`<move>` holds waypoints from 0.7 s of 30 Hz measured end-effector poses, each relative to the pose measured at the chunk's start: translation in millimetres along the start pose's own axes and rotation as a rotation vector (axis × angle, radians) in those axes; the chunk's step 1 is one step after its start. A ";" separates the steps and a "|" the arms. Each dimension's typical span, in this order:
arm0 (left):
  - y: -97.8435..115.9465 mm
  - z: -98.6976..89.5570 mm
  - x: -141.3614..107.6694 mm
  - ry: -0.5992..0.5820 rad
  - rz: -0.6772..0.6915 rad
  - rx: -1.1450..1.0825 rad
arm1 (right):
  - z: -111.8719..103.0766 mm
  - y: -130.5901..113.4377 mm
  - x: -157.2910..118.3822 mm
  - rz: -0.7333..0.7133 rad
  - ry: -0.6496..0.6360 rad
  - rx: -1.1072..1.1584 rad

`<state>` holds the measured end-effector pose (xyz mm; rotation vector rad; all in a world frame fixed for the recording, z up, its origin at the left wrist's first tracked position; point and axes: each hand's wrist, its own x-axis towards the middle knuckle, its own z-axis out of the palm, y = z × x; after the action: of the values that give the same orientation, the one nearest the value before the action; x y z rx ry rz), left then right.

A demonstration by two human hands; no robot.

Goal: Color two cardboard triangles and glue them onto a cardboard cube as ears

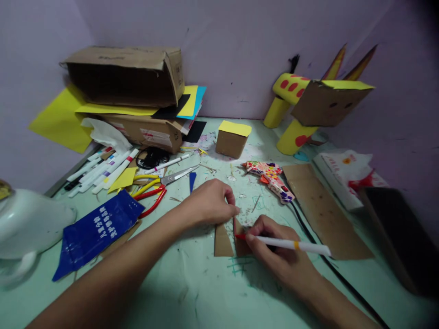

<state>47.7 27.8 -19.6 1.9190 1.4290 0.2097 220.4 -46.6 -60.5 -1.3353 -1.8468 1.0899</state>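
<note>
My right hand (277, 249) grips a white marker (305, 247) with a red tip and an orange band. The red tip touches the edge of a small cardboard piece (241, 246), where a red line runs along its left side. That piece lies partly under my right fingers. My left hand (211, 201) is closed, thumb and index fingertip pressed at the upper end of the same piece. Just left of it, a second cardboard piece (222, 242) lies flat, its top covered by my left hand.
Scissors (171, 176) and several markers (106, 171) lie left, near a blue sheet (103, 233) and white teapot (30, 224). A patterned glue gun (269, 176) and cardboard strip (322, 210) lie right. Behind stand a yellow-topped box (233, 139), cartons (123, 77) and a cardboard giraffe (325, 105).
</note>
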 end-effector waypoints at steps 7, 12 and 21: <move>8.3 0.9 11.3 -0.102 0.032 0.175 | -0.1 0.1 0.5 -0.037 0.017 -0.001; 13.9 0.2 11.5 -0.095 0.031 0.278 | -0.9 1.1 -0.6 -0.023 0.013 0.004; 12.2 3.7 12.4 -0.077 0.057 0.342 | -0.1 0.9 -3.1 0.019 0.032 -0.025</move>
<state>63.6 35.6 -18.1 2.2169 1.4307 -0.0887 221.9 -49.4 -61.2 -1.3798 -1.8334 1.0519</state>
